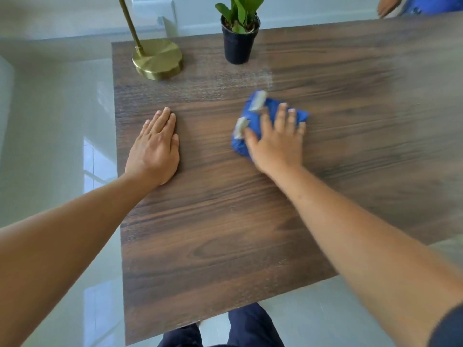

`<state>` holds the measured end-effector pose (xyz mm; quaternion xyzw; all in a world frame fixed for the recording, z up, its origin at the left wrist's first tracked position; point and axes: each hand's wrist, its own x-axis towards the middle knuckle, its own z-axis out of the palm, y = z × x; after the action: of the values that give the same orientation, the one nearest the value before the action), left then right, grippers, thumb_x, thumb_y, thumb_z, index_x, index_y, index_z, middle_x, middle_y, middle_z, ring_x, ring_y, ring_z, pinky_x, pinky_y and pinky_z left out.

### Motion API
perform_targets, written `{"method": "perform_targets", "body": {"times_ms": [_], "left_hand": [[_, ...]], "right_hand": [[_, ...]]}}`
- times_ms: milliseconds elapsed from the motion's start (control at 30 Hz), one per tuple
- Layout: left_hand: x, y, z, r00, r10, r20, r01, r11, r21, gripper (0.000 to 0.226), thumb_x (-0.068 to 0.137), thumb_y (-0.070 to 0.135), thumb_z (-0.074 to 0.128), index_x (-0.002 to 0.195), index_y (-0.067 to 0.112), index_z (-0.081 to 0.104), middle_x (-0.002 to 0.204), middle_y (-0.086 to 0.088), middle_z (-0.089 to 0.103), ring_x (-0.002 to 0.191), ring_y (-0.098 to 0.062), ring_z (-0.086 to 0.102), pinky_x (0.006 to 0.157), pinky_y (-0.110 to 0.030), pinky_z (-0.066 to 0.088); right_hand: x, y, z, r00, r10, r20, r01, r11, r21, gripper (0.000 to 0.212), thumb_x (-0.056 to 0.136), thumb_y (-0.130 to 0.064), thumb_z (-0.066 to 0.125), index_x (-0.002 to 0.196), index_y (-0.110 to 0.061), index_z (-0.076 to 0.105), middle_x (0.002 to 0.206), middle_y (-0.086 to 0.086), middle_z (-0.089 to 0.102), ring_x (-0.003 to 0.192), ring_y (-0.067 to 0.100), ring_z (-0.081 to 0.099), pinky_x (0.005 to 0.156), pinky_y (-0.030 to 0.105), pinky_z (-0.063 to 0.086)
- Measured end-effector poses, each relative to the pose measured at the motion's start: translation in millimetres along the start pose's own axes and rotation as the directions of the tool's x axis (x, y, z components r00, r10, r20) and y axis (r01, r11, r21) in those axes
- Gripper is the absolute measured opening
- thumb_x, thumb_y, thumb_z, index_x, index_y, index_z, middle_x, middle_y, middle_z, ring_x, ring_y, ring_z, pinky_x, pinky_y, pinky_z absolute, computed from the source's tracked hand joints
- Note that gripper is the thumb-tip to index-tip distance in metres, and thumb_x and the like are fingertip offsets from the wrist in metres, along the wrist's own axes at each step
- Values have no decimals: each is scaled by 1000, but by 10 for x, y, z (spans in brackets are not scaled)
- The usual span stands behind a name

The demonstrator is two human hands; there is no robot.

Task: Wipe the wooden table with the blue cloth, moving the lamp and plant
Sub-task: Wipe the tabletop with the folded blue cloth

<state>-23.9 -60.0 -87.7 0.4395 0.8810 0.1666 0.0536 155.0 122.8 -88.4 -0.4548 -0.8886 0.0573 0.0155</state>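
Observation:
The blue cloth (253, 113), bunched with grey trim, lies near the middle of the dark wooden table (225, 234). My right hand (278, 141) presses flat on the cloth with its fingers spread and straight. My left hand (155, 146) rests flat on the table near its left edge, fingers together. The brass lamp (157, 60) stands at the far left corner, its stem rising out of view. A green plant in a black pot (238, 42) stands to the lamp's right along the far edge.
Pale glossy floor tiles (57, 146) surround the table. A wet or dusty streak (225, 81) shows on the wood in front of the lamp and plant. Another person's hand and blue clothing (411, 5) appear at the far right corner.

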Motion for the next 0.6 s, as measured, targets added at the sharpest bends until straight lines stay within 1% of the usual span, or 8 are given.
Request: {"method": "perform_targets", "body": {"times_ms": [100,133,200,300,400,500,533,600], "left_hand": [[-9,-8,-17,1000,-4,-2,4,1000,-23,53,106,26,30,157,10,26,166,-4,16,153,-14,9,122,-25,0],[-15,-16,-15,1000,-2,0,2,1000,-26,53,106,25,30,156,9,27,166,-4,16,153,-15,9,122,-25,0],[-9,-19,-12,1000,8,7,-8,1000,-23,53,106,25,29,156,8,27,166,-5,16,153,-16,9,123,-26,1],[-14,-28,-18,1000,17,18,-17,1000,-10,54,106,28,26,157,8,24,166,-6,15,153,-16,8,124,-28,1],[-19,-31,-17,1000,17,19,-17,1000,-7,55,106,29,24,157,8,23,166,-6,14,154,-17,8,125,-31,3],[-4,-19,-4,1000,18,13,-18,1000,1,55,106,29,23,157,8,23,166,-7,14,154,-17,8,125,-33,4],[-1,-12,-2,1000,22,12,-22,1000,2,55,106,29,23,157,8,22,166,-6,14,154,-17,8,125,-33,4],[0,-6,-5,1000,24,11,-24,1000,2,55,106,29,23,157,8,22,166,-6,13,154,-17,7,125,-33,4]], "right_hand": [[-638,-489,57,956,-287,53,285,958,43,79,91,-72,18,158,-30,23,167,12,6,154,31,4,122,55,3],[-825,-464,48,933,-352,82,348,936,51,79,91,-73,20,158,-30,21,168,9,5,154,28,2,123,53,3],[-1021,-113,26,918,-394,51,392,919,39,82,89,-74,26,157,-27,26,167,6,12,154,25,9,123,51,8],[-988,733,-52,972,-236,8,236,971,-38,91,86,-76,27,156,-19,31,166,7,19,152,25,17,121,52,16],[-710,1217,-165,999,15,40,-12,998,-66,97,84,-79,19,158,-16,23,166,10,13,153,27,12,122,53,13],[-521,924,-140,978,207,14,-206,978,-23,99,84,-79,11,159,-15,20,166,16,11,153,33,9,121,57,10],[-537,700,-111,978,210,-5,-210,977,-24,99,84,-77,10,158,-13,23,164,20,13,152,36,11,120,59,11],[-727,150,-44,997,70,-26,-71,997,-15,93,87,-74,14,157,-14,27,163,22,15,151,39,13,119,60,10]]}}
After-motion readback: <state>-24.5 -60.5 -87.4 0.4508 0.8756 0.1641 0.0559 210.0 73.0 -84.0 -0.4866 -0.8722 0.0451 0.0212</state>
